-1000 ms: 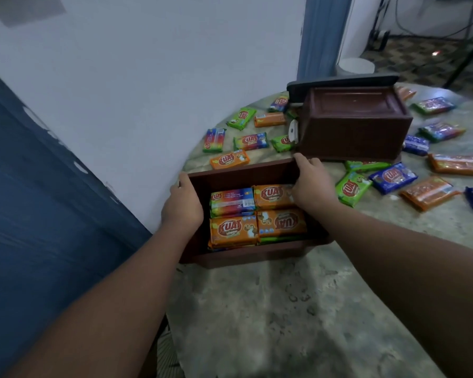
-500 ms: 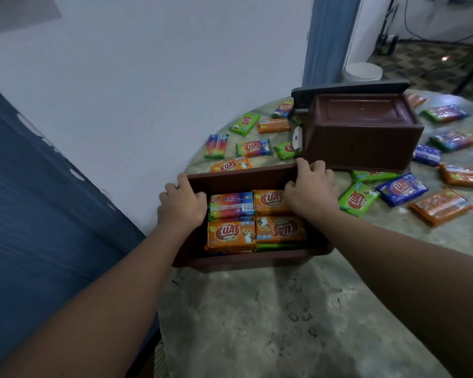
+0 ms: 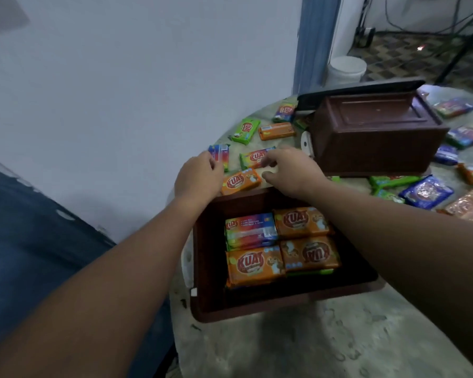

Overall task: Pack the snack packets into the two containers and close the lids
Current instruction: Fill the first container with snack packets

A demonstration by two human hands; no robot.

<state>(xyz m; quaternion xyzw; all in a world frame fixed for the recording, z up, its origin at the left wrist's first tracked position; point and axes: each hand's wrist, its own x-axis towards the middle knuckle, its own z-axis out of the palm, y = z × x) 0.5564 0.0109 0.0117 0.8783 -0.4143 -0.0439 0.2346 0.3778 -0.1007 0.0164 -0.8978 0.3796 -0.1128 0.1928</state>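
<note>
Snack packets, two brown containers

Open near container (image 3: pixel 284 301) holds four flat packets (image 3: pixel 280 248), three orange and one rainbow; the far container (image 3: pixel 377 137) stands lidded, apparently; loose packets (image 3: pixel 426 190) lie scattered around it.

Two bare forearms run from the lower corners of the frame toward its middle, no sleeves showing on either. The left hand (image 3: pixel 198 174) and right hand (image 3: pixel 292 170) wear no gloves, rings, watch or bands.
</note>
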